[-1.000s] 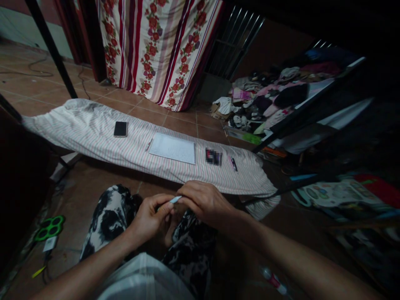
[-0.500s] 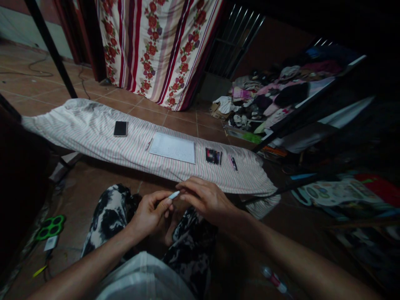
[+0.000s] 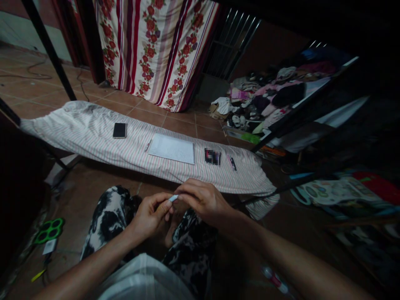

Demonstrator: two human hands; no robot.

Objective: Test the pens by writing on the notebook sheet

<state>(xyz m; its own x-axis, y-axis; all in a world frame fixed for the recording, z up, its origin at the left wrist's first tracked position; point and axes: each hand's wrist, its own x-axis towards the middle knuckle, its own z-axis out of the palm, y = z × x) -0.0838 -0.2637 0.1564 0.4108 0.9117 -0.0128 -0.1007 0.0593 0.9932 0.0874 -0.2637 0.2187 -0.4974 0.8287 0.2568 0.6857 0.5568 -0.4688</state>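
A small pale-blue stick-like thing [image 3: 173, 198] is held between my two hands above my lap; its exact kind cannot be made out. The thumb and fingers of my left hand [image 3: 153, 212] are closed around its lower end. My right hand [image 3: 204, 200] has its thumb and fingertips pinched at the upper tip. Beyond my hands, an open spiral notebook [image 3: 171, 148] lies on a striped cloth [image 3: 134, 154], with a pen [image 3: 148, 145] along its left side. Right of it lie a dark, blurred-out packet [image 3: 212, 156] and a pink-and-black pen-like item [image 3: 231, 163].
A phone [image 3: 119, 130] lies on the cloth's left part. On the floor at left is a green four-ring object [image 3: 49, 231]; a bottle-like item [image 3: 275, 279] lies at lower right. A clothes pile [image 3: 262, 96] and a floral curtain [image 3: 150, 50] stand behind.
My right fingertips have closed in on the tip of the pale-blue thing, which shows less of its end now. The view has shifted slightly.
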